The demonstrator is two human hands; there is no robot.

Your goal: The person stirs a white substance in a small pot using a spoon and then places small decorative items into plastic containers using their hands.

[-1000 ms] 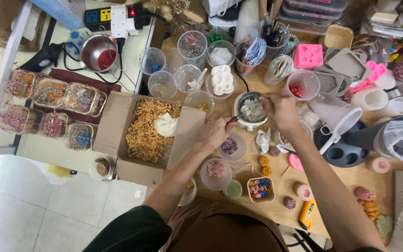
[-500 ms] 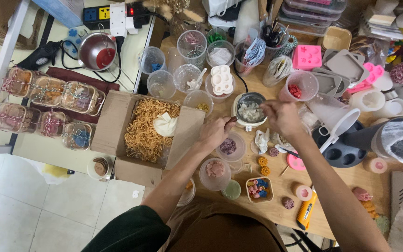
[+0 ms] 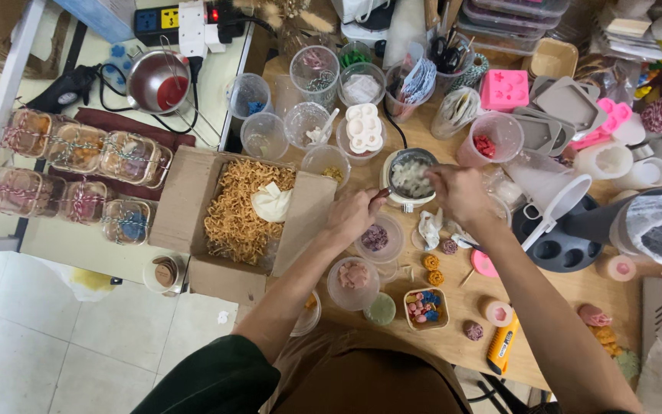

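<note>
A small metal pot [image 3: 410, 175] with pale wax chunks sits on a white warmer at the middle of the wooden table [image 3: 561, 295]. My left hand [image 3: 355, 215] grips the pot's dark handle at its lower left side. My right hand [image 3: 460, 192] is over the pot's right rim, fingers pinched on a thin stick whose tip reaches into the chunks. Below my left hand lies a clear cup with a purple piece [image 3: 376, 238].
A cardboard box of tan shredded filler [image 3: 243, 207] stands left of the pot. Clear cups [image 3: 315, 73], pink and grey moulds [image 3: 506, 90], a white funnel [image 3: 557, 193] and a dark muffin tray [image 3: 563, 248] crowd the table. Wrapped jars [image 3: 78, 165] sit far left.
My right hand has shifted slightly down and left over the pot between frames. My left hand stays on the handle. The view has drifted a little.
</note>
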